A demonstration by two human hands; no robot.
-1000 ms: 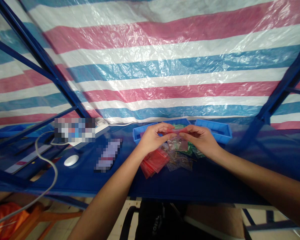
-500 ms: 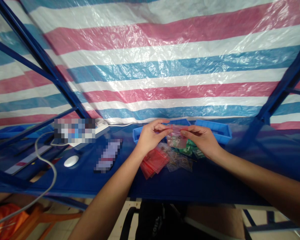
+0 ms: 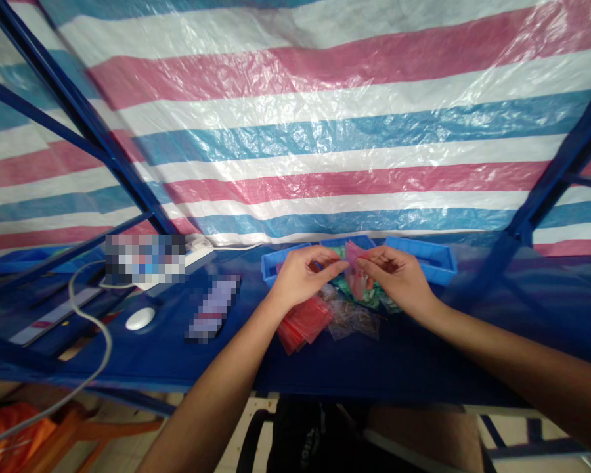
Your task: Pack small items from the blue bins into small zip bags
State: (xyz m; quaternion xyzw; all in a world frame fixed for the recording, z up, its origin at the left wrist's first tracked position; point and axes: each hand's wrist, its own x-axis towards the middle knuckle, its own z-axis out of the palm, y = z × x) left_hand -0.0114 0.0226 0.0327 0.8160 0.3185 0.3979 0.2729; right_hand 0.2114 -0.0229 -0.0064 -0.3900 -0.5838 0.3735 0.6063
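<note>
A small pinkish see-through plastic bag (image 3: 357, 279) hangs upright between my hands, above the desk. My right hand (image 3: 398, 270) pinches its upper right side between thumb and fingers. At the opposite edge, my left hand (image 3: 308, 270) has its thumb tip against the bag and its fingers curled. Below lie a fanned pile of red plastic bags (image 3: 305, 322) and several clear bags (image 3: 352, 318) with small parts inside, too small to name. Green pieces (image 3: 374, 297), perhaps circuit boards, lie partly hidden behind the held bag and my right hand.
Blue bins (image 3: 431, 263) line the back of the blue desk (image 3: 325, 374), before a striped plastic sheet (image 3: 345, 144). To the left are a white mouse (image 3: 140, 318), a blurred-out phone-shaped object (image 3: 213, 307) and a pale cable (image 3: 107, 335). Blue frame posts (image 3: 542, 190) stand at both sides.
The bag, held spread flat between both hands before, is now turned narrow and upright, slightly further right. My left hand has shifted a little right.
</note>
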